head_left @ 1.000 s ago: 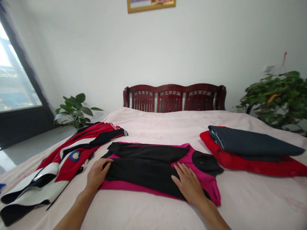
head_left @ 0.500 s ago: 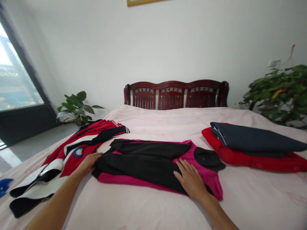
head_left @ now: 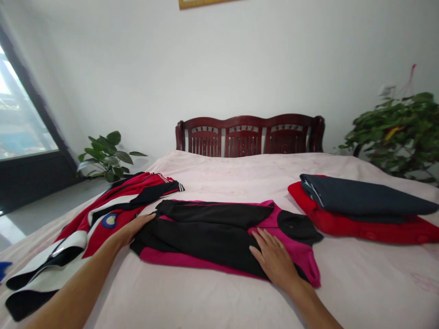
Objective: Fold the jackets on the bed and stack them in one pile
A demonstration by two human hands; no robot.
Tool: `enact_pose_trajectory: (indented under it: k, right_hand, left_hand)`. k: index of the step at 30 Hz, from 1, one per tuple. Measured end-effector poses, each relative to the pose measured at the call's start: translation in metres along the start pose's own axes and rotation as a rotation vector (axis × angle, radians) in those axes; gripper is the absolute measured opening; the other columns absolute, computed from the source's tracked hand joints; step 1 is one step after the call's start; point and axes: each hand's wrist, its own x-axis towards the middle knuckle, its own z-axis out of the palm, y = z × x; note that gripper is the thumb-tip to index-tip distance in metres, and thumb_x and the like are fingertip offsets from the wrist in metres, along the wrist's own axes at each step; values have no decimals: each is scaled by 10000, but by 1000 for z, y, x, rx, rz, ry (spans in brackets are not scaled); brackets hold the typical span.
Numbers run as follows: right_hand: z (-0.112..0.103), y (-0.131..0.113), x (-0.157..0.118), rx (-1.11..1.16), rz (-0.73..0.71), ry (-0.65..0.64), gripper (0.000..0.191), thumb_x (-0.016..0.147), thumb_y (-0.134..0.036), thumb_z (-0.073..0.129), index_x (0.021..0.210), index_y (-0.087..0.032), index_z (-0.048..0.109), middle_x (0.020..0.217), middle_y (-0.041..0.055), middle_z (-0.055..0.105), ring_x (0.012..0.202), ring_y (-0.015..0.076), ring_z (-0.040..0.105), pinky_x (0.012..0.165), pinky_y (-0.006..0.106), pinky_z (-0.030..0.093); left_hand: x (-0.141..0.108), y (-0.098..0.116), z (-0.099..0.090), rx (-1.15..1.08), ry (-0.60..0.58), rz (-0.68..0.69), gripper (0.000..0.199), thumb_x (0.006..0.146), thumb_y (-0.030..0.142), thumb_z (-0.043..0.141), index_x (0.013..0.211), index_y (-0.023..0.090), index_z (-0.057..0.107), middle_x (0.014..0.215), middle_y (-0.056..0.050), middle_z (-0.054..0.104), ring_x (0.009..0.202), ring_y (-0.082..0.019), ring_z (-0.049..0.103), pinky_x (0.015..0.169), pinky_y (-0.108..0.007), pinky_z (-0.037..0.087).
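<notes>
A black and magenta long-sleeved top (head_left: 212,237) lies front down or folded inward on the bed, its sleeves laid lengthwise over the body and its dark collar end to the right. My right hand (head_left: 272,258) rests flat on it near the collar end, fingers spread. At the opposite end, my left hand (head_left: 135,228) touches the hem edge with its fingers stretched out. Just left of that hand is a red, white and navy striped jacket (head_left: 113,205) with a round blue and white patch, spread loosely.
On the right, a dark navy folded garment (head_left: 363,196) sits on a red folded garment (head_left: 373,233). The pink bedsheet (head_left: 222,301) spans the bed up to a carved wooden headboard (head_left: 243,137). Leafy plants (head_left: 109,155) stand at both sides. Something blue (head_left: 3,269) shows at the left edge.
My left hand has slid slightly farther over the hem, up and to the right. My right hand stays on the top in nearly the same place. The view has shifted a little.
</notes>
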Motion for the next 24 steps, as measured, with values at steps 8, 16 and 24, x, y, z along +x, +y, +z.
enact_pose_trajectory:
  k: [8, 16, 24]
  right_hand:
    - [-5, -23, 4, 212, 4, 180, 465, 946, -362, 457, 1353, -181, 591, 1426, 120, 568, 1357, 291, 475, 1155, 518, 346]
    - [-18, -177, 88, 935, -146, 7, 600, 941, -361, 447, 1493, -131, 406, 1546, 128, 420, 1432, 209, 365, 1215, 405, 234]
    - [50, -242, 158, 1493, 82, -253, 869, 938, -649, 347, 1561, -60, 208, 1630, 168, 226, 1517, 266, 152, 1233, 450, 90]
  left_hand:
    - [3, -4, 4, -98, -149, -170, 560, 555, 418, 915, 1001, 131, 737, 888, -149, 790, 785, -329, 758, 763, -439, 637]
    - [8, -7, 1, -173, -218, -184, 495, 556, 381, 915, 926, 115, 724, 820, -141, 787, 725, -306, 756, 741, -412, 640]
    - [-35, 36, 21, -111, -287, 27, 743, 582, 310, 903, 1254, 183, 612, 894, -81, 788, 746, -264, 753, 739, -374, 622]
